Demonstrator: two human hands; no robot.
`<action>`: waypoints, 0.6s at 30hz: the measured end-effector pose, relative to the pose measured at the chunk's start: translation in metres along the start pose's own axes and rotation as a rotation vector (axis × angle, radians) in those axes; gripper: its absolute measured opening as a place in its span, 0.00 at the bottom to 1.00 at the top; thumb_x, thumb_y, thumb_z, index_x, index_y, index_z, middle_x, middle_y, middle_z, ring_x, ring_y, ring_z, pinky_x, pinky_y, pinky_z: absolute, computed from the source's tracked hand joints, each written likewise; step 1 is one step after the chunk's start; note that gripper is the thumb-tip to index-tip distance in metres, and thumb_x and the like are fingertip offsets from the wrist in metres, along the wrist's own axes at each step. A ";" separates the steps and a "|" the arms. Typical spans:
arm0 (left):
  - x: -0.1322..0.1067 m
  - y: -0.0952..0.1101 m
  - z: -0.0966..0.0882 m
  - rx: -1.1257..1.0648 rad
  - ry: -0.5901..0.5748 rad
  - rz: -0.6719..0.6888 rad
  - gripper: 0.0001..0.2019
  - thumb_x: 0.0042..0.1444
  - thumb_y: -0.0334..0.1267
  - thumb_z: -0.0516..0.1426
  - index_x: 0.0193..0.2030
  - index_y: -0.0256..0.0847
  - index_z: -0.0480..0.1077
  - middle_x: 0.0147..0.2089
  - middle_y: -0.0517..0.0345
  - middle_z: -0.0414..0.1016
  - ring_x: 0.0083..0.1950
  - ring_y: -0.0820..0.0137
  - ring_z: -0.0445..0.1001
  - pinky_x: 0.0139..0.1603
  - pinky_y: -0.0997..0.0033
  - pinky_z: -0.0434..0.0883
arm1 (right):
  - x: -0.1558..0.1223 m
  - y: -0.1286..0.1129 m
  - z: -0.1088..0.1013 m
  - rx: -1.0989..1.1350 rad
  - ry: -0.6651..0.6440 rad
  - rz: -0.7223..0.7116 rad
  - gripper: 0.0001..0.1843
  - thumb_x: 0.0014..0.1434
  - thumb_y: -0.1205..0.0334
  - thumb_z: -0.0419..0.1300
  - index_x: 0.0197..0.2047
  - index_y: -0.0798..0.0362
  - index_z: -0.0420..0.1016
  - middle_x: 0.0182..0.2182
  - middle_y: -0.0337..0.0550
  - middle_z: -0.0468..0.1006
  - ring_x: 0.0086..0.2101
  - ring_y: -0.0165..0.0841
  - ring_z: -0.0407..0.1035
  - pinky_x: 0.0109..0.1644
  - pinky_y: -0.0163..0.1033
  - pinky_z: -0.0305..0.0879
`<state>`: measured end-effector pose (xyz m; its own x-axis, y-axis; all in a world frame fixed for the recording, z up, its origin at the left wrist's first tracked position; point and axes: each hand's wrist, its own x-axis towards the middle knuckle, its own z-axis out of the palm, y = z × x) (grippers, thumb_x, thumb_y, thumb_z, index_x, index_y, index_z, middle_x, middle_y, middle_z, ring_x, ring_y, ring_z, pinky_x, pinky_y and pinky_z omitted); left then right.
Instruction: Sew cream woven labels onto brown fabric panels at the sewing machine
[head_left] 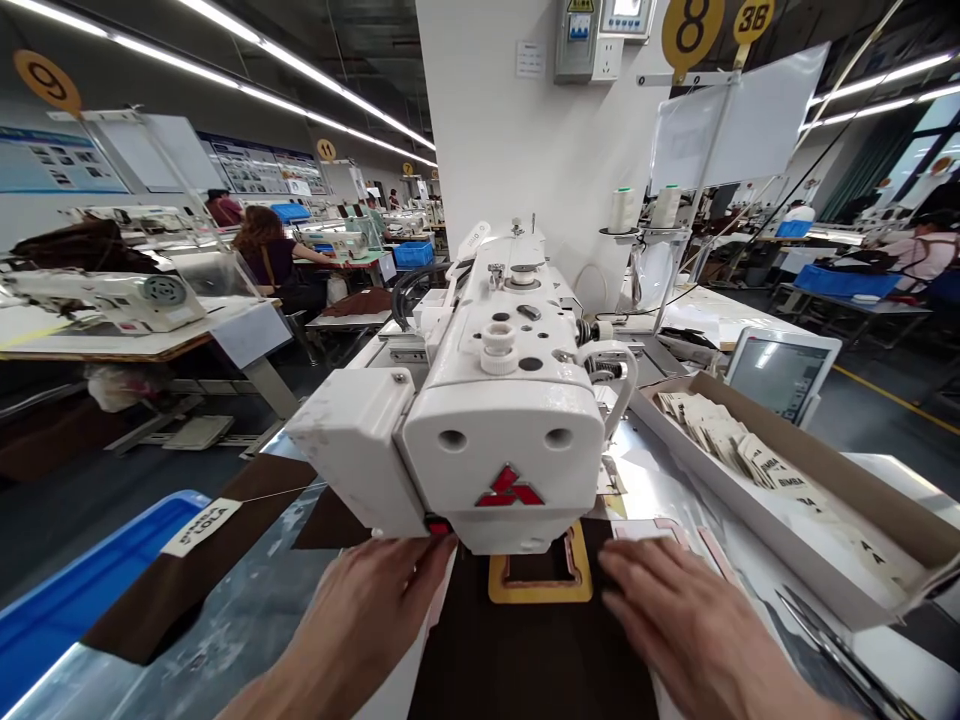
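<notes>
Below the head of a white sewing machine (502, 420) lies a dark brown fabric piece (517, 660). On it sits a yellow rectangular frame (540, 592), partly hidden by the machine. My left hand (379, 595) rests along the fabric's left edge, thumb close to a small red button (437, 525). Its fingers look extended, though the tips are partly covered by the machine. My right hand (675, 590) lies over the fabric's right edge, fingers stretched forward and slightly blurred. Neither hand is closed around anything. Farther left, a brown strip (142, 605) carries a white printed label (201, 528).
A cardboard box (877, 500) of printed labels stands at the right, with scissors (832, 640) beside it and a tablet (784, 370) behind. A blue bin (90, 620) is at lower left. Thread cones (624, 211) stand behind the machine. Other people sit at distant machines.
</notes>
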<state>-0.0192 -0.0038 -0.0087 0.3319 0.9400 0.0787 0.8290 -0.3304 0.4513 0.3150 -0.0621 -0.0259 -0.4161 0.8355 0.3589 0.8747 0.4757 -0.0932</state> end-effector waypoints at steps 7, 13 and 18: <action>-0.025 -0.001 0.005 0.425 0.018 0.621 0.27 0.70 0.50 0.59 0.73 0.48 0.65 0.71 0.60 0.70 0.69 0.57 0.71 0.66 0.64 0.72 | -0.002 0.001 0.006 -0.102 -0.186 -0.141 0.23 0.71 0.54 0.57 0.66 0.49 0.74 0.66 0.41 0.72 0.62 0.53 0.70 0.59 0.65 0.75; -0.022 -0.023 0.020 0.406 0.134 0.571 0.32 0.68 0.54 0.61 0.75 0.52 0.62 0.70 0.58 0.71 0.67 0.56 0.74 0.64 0.63 0.75 | -0.017 0.003 0.001 -0.162 -0.050 -0.176 0.21 0.70 0.54 0.60 0.62 0.50 0.78 0.64 0.42 0.74 0.58 0.49 0.75 0.56 0.56 0.77; -0.018 -0.036 0.029 0.432 0.103 0.625 0.36 0.66 0.57 0.62 0.77 0.56 0.57 0.72 0.59 0.68 0.69 0.56 0.72 0.65 0.63 0.74 | -0.036 -0.002 0.007 -0.181 0.037 -0.263 0.21 0.68 0.48 0.63 0.60 0.47 0.79 0.62 0.38 0.76 0.55 0.44 0.78 0.55 0.48 0.77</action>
<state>-0.0421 -0.0114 -0.0516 0.7708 0.5634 0.2974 0.6103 -0.7870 -0.0908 0.3260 -0.0911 -0.0449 -0.6272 0.6783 0.3829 0.7698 0.6146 0.1724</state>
